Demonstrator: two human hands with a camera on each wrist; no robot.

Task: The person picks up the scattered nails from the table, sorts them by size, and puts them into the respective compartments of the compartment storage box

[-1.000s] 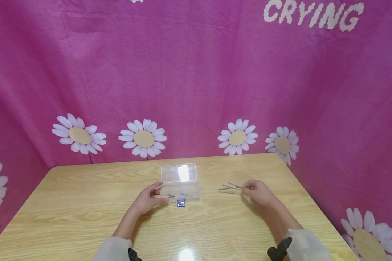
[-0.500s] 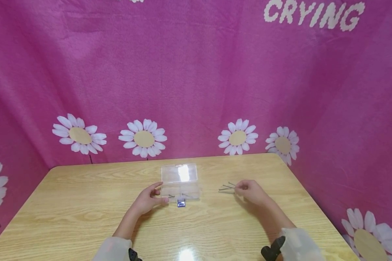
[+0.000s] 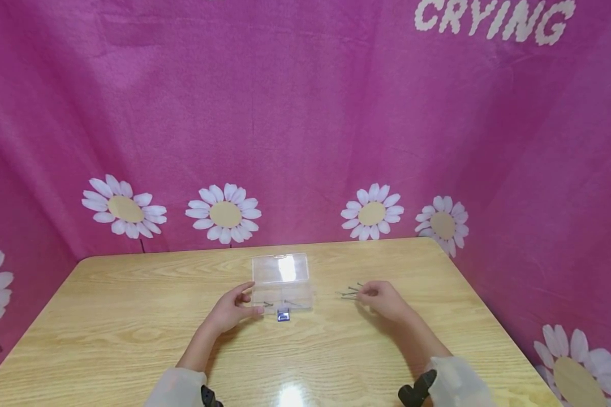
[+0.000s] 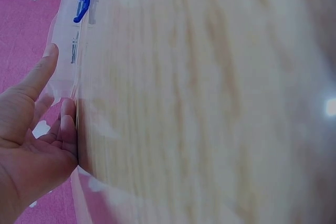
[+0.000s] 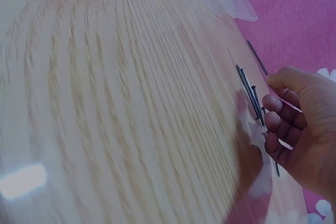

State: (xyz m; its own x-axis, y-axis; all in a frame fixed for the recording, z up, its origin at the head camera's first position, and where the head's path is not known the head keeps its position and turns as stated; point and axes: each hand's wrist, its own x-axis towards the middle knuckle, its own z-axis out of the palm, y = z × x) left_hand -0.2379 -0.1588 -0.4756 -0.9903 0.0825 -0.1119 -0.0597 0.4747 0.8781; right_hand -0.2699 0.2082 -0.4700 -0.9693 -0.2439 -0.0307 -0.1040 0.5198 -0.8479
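Note:
A clear plastic box (image 3: pixel 296 291) stands on the table with its lid (image 3: pixel 272 270) raised at the back and a blue latch (image 3: pixel 283 315) at the front. A few small metal pieces (image 3: pixel 268 304) lie inside. My left hand (image 3: pixel 228 311) grips the box's left side, thumb at the front corner and fingers farther back. To the right of the box, my right hand (image 3: pixel 386 301) pinches a thin dark nail (image 5: pixel 256 56) between thumb and index finger. Several more nails (image 5: pixel 249 88) lie loosely together on the table beneath and beside its curled fingers, which partly hide them.
The wooden table (image 3: pixel 305 362) ends at a pink curtain (image 3: pixel 305 141) printed with white daisies, behind and at both sides. Bright glare (image 3: pixel 290 395) shows on the near tabletop. A dark wrist mount (image 3: pixel 416 390) sits at the right sleeve.
My right hand has moved left over the nails, toward the box, and a nail in its fingertips now points left. The left hand and box stay in place.

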